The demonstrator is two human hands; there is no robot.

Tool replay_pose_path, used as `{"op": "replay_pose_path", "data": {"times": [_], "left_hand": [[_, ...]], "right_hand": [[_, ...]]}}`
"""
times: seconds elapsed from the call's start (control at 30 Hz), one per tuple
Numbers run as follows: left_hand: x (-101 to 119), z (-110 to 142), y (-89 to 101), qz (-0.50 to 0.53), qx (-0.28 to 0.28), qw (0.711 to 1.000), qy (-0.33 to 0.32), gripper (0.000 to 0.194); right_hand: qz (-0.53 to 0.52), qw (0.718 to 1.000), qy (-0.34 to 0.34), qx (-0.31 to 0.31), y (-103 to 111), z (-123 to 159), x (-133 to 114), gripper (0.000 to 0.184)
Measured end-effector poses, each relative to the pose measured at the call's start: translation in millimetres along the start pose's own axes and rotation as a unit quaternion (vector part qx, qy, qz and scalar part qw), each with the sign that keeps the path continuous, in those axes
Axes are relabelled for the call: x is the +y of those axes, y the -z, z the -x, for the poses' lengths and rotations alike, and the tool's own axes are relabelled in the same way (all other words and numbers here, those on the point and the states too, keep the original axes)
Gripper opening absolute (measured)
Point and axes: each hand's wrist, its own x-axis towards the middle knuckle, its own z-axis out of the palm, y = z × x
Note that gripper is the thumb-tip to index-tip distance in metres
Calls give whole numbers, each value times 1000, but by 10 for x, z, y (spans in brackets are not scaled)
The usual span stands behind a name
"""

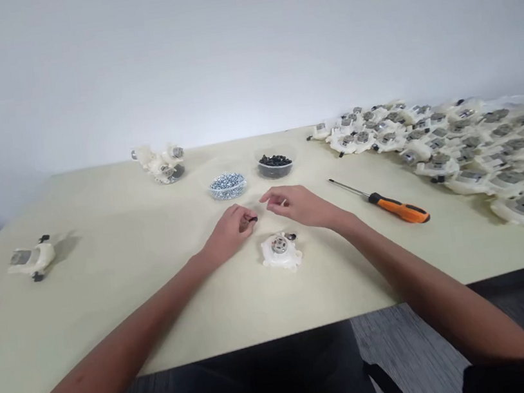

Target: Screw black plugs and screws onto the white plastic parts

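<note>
Forearms Over Tabletop: One White Housing at Hand, Large Heap to the Right

Left forearm and right forearm, bare, extend over the near edge of the tabletop.

Left hand: grip closed, pinching a small dark part at the fingertips.

Right hand: grip open and empty, fingers loosely curved, just beside the left hand.

White plastic housing: one, with a round metal centre, lying just below both hands. Small dark piece at its upper edge.

Beyond the hands: clear bowl of silver screws; clear bowl of small black parts, both well stocked.

Right: screwdriver, orange-and-black handle, lying untouched.

Other housings: large heap at far right; small cluster at far centre; single unit at left.

Progress, as judged: one housing is in work, with many more in the heap. Whether the heap is finished or unworked cannot be told.
</note>
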Motion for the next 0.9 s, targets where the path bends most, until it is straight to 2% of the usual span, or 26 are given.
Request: {"op": "replay_pose_path", "data": {"times": [0.07,0.13,0.23,0.3,0.37,0.43,0.53,0.73,0.9], "left_hand": [[30,19,61,81,27,995,57,15],[80,37,132,182,55,977,96,18],[171,61,219,336,119,928,112,22],[223,80,238,429,148,884,111,22],[262,103,224,506,141,844,108,22],[290,126,193,553,116,819,103,21],[321,157,156,571,91,810,96,21],[333,199,170,546,78,829,98,20],[295,211,172,571,99,804,134,21]], "right_hand": [[-42,999,-2,16,-60,-149,-39,23],[-131,991,-18,30,-125,-227,-114,22],[-311,949,-58,20,-212,-222,-281,24],[-381,922,-60,11,-264,-176,-391,25],[-399,916,-39,23,-316,-127,-466,25],[-386,920,-14,58,-364,-92,-493,24],[-365,927,-4,89,-413,-68,-459,20],[-363,928,-10,79,-406,-60,-380,15],[-358,923,-33,134,-330,-30,-445,15]]}}
